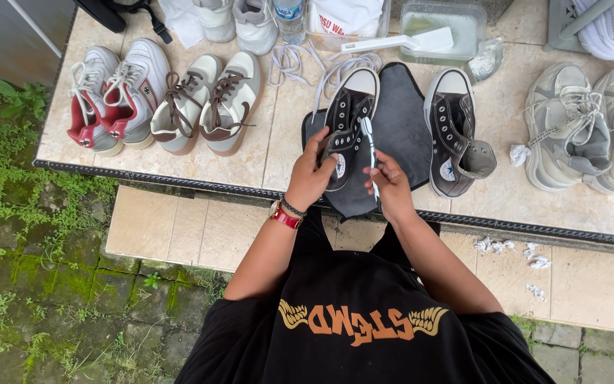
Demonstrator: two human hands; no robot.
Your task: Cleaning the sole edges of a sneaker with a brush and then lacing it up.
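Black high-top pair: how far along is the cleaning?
Done: both laces look out, loose white laces lie behind. In hand: left hand steadies one black high-top on the dark cloth; right hand works a toothbrush on it. Left: its mate stands untouched alongside.

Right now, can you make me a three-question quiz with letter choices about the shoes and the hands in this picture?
1. Where does the other black canvas high-top sneaker sit?
A. on the grass
B. on the tiled ledge, beside the dark grey cloth
C. inside the plastic tub

2. What colour are the laces on the cream low sneakers?
A. brown
B. white
C. green

3. What is the right hand doing?
A. resting flat
B. gripping a white-handled brush
C. tying a lace

Answers: 1 B, it stands on the ledge next to the cloth; 2 A, brown laces show; 3 B, fingers wrap the brush while the left hand holds a black sneaker.
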